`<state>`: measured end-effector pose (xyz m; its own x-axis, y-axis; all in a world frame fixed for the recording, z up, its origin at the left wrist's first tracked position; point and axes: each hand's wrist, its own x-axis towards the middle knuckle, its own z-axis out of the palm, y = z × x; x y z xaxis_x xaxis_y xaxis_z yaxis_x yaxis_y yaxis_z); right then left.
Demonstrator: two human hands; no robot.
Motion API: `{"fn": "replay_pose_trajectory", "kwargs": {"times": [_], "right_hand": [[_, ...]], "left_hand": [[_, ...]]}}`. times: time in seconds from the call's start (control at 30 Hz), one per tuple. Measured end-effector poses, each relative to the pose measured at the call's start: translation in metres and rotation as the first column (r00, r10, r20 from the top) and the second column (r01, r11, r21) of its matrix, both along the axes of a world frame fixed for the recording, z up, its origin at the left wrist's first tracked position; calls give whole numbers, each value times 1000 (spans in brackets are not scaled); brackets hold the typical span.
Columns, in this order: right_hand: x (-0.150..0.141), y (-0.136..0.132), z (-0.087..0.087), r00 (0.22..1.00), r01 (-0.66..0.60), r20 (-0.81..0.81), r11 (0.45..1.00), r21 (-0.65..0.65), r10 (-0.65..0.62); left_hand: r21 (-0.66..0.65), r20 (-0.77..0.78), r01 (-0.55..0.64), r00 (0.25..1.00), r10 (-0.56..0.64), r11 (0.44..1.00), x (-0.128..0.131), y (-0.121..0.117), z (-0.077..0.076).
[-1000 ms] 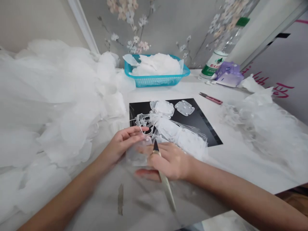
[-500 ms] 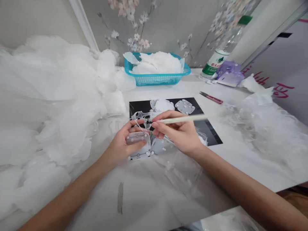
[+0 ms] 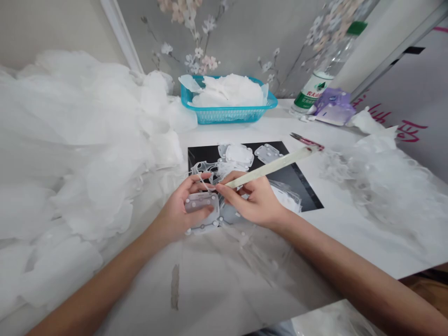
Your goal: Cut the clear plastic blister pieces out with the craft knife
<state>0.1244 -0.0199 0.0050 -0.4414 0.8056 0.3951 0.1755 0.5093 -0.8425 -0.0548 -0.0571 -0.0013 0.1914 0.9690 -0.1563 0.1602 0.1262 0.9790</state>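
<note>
My left hand [image 3: 184, 203] holds a clear, frosted plastic sheet piece [image 3: 203, 200] dotted with small white rounds, its thumb lying on top. Thin, lacy plastic strips [image 3: 204, 167] stick out past its fingertips. Pinched in my right hand [image 3: 257, 200] is a long, pale stick-like tool [image 3: 275, 165], slanting up to the right. Its working tip is hidden near my left fingers. Under both hands lies a black mat [image 3: 310, 198], with more frosted pieces [image 3: 239, 155] on its far part and clear plastic [image 3: 289, 198] by my right wrist.
Heaps of white, filmy plastic [image 3: 87, 140] cover the left side, and another pile [image 3: 392, 172] lies at right. A blue basket [image 3: 231, 115] of white pieces stands behind. Small pink-handled snips [image 3: 304, 140], a water bottle [image 3: 313, 86] and a purple packet [image 3: 334, 107] are at back right.
My right hand has shifted slightly down and left, and the tool's rear end has swung up, now slanting more steeply. My left hand stays nearly still with the plastic piece.
</note>
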Motion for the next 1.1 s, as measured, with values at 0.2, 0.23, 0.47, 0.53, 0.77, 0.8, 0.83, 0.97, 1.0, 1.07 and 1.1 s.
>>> {"fn": "replay_pose_trajectory", "kwargs": {"times": [0.2, 0.23, 0.47, 0.53, 0.77, 0.8, 0.83, 0.97, 1.0, 1.07, 1.1], "right_hand": [[0, -1, -2, 998, -29, 53, 999, 37, 27], [0, -1, -2, 997, -33, 65, 998, 46, 30], [1, -4, -4, 967, -77, 254, 964, 255, 10], [0, -6, -10, 934, -147, 357, 915, 377, 3], [-5, -6, -22, 772, -286, 633, 862, 419, -52], [-5, -6, -21, 759, -290, 648, 858, 424, -64], [-4, -6, -21, 759, -282, 646, 851, 443, -85], [-1, -9, -18, 922, -68, 362, 864, 499, -136], [0, -10, -16, 964, 7, 232, 884, 468, -131], [0, -12, -13, 993, 112, -3, 930, 351, -118], [-1, -13, -11, 990, 136, -82, 948, 287, -117]], "left_hand": [[64, -80, 38, 996, -32, 997, -1, 0, -1], [67, -87, 42, 996, -36, 997, -1, 0, -1], [83, -70, 72, 995, -66, 994, -2, 0, -1], [124, -90, 89, 993, -78, 988, -3, 0, -1], [158, -74, 157, 986, -147, 975, -6, 1, -4], [161, -59, 156, 987, -148, 975, -5, 0, -4], [164, -51, 152, 988, -145, 975, -5, 0, -4], [160, -26, 109, 994, -106, 981, -4, 0, -2], [150, -13, 99, 995, -98, 984, -5, 0, -2], [122, 2, 92, 996, -93, 988, -5, 1, -2], [112, 3, 94, 995, -95, 989, -5, 1, -2]]}}
